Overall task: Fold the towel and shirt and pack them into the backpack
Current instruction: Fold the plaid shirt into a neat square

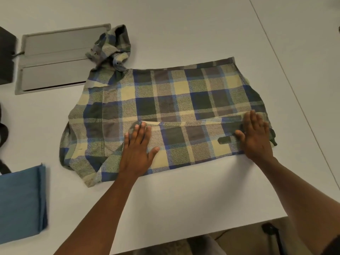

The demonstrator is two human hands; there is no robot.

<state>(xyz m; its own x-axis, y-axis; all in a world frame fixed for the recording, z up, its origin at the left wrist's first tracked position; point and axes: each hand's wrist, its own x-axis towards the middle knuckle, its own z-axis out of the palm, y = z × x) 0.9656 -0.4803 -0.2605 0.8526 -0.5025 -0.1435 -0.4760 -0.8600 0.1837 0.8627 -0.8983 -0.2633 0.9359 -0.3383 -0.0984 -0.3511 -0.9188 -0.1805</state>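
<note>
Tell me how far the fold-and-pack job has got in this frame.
Done: the blue towel lies folded at the table's left edge. In hand: the plaid shirt is spread on the white table, its near side folded over, with the left hand and right hand pressing flat on that fold; one sleeve remains bunched at the far left. Left: finishing the shirt and packing both; only dark items show at the left edge.

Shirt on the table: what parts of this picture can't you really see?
Head view only:
- Shirt: the cloth under the left hand and right hand is covered.
- Blue towel: cut off by the left edge, blurred.
- Dark straps at the left edge: mostly out of frame, so unidentifiable.
</note>
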